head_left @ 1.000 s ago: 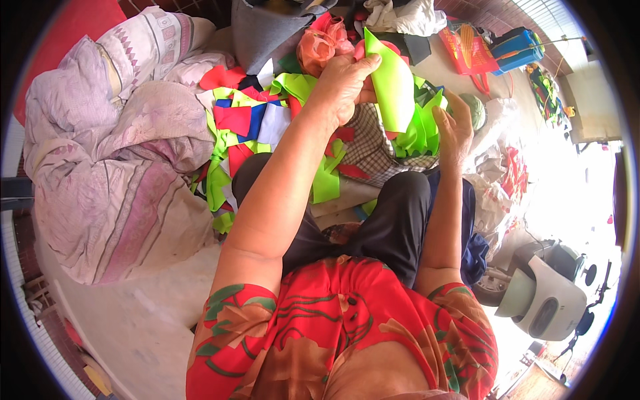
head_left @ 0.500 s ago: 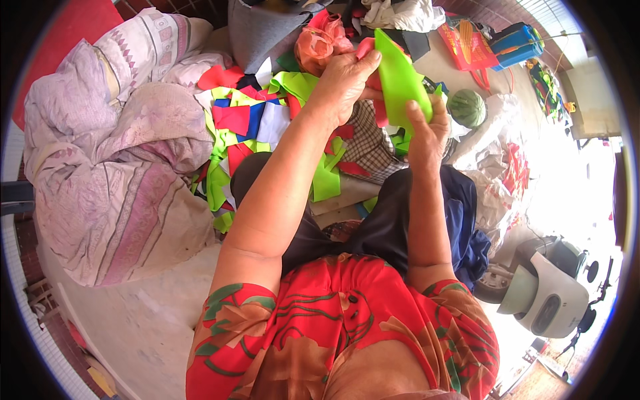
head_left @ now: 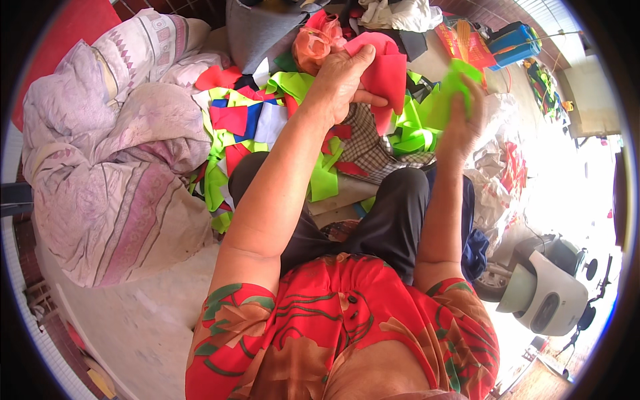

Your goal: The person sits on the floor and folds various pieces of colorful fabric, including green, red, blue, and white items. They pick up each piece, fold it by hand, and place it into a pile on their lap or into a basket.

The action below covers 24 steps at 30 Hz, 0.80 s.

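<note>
My left hand (head_left: 344, 81) is closed on a folded piece of red cloth (head_left: 387, 73), thumb on top and fingers beneath. Off to the right, my right hand (head_left: 463, 123) grips a bright green cloth piece (head_left: 460, 90); both are smeared by motion. Below and between the hands lie more green cloth strips (head_left: 413, 137), beside a black-and-white checked cloth (head_left: 363, 143). Left of my left forearm spreads a pile of fabric scraps (head_left: 230, 120) in red, green, blue and white.
A large bundle of patterned pale cloth (head_left: 120, 160) fills the left. Farther off stand a grey fabric bag (head_left: 267, 33) and a crumpled orange-red plastic bag (head_left: 319, 45). A blue box (head_left: 517, 45) is at the far right, a white scooter-like vehicle (head_left: 550, 293) at the near right.
My right hand has carried the green cloth piece rightward, away from my left hand. The red cloth in my left hand, mostly covered before, now shows. The watermelon is now hidden.
</note>
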Each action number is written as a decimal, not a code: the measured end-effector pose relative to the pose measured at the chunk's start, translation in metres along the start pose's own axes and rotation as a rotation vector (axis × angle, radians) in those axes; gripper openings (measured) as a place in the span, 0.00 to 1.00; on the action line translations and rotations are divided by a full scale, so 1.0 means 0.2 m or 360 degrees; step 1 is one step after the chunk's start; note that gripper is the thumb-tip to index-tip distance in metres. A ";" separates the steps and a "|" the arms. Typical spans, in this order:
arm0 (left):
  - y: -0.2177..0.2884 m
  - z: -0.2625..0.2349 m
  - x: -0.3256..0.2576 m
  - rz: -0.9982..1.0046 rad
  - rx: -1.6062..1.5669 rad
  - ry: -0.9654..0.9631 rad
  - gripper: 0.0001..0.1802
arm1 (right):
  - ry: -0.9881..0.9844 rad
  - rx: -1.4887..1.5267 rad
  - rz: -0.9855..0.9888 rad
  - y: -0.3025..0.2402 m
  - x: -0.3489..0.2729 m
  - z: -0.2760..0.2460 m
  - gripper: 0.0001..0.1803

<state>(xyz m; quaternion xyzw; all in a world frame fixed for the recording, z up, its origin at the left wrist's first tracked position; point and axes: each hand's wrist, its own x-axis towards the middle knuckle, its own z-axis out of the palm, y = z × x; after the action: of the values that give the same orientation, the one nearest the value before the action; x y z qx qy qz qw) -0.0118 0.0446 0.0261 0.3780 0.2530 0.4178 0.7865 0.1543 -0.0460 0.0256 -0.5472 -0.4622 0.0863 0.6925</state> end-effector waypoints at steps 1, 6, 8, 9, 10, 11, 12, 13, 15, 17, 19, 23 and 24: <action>-0.01 0.01 0.00 0.0027 0.0007 0.0061 0.22 | -0.0156 -0.0179 -0.0004 0.04 -0.02 0.03 0.14; -0.01 -0.03 0.01 -0.0240 0.0110 -0.0362 0.26 | -0.0501 -0.0707 -0.0235 0.01 -0.14 0.15 0.22; -0.02 -0.04 0.00 -0.0236 0.0061 -0.0416 0.29 | -0.0358 -0.0598 -0.0002 0.08 -0.15 0.16 0.18; -0.04 -0.04 0.01 -0.0199 0.0110 -0.0311 0.32 | -0.0287 -0.0546 0.0115 0.10 -0.16 0.15 0.16; -0.05 -0.04 0.01 -0.0206 0.0107 -0.0288 0.31 | -0.0289 -0.0470 0.0211 0.10 -0.16 0.15 0.14; -0.06 -0.05 0.02 -0.0213 0.0104 -0.0265 0.30 | -0.0290 -0.0394 0.0307 0.10 -0.16 0.14 0.12; -0.06 -0.05 0.02 -0.0221 0.0100 -0.0250 0.29 | -0.0284 -0.0322 0.0401 0.10 -0.16 0.13 0.10; -0.04 -0.05 0.02 -0.0235 0.0053 -0.0328 0.27 | -0.0255 -0.0062 0.0420 0.10 -0.16 0.12 0.07; 0.01 -0.05 0.01 -0.0256 -0.0040 -0.0479 0.23 | -0.0131 0.0404 0.0520 0.14 -0.14 0.08 0.06; 0.04 -0.03 0.00 -0.0241 -0.0078 -0.0343 0.23 | -0.0015 0.0760 0.0571 0.14 -0.10 0.03 0.06; 0.04 -0.03 -0.01 -0.0226 -0.0126 -0.0254 0.23 | 0.0088 0.0879 0.0484 0.15 -0.06 -0.03 0.05; 0.03 -0.06 0.02 -0.0211 -0.0170 -0.0329 0.23 | 0.0183 0.0773 0.0260 0.16 0.04 -0.14 0.06; 0.03 -0.06 0.02 -0.0200 -0.0176 -0.0358 0.23 | 0.0210 0.0673 0.0197 0.13 0.07 -0.15 0.06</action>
<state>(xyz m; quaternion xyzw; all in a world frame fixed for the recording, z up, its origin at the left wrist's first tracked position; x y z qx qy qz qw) -0.0213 0.0545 0.0228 0.3618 0.1630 0.3360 0.8542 0.1942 -0.0484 0.0114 -0.4217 -0.3532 0.1874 0.8138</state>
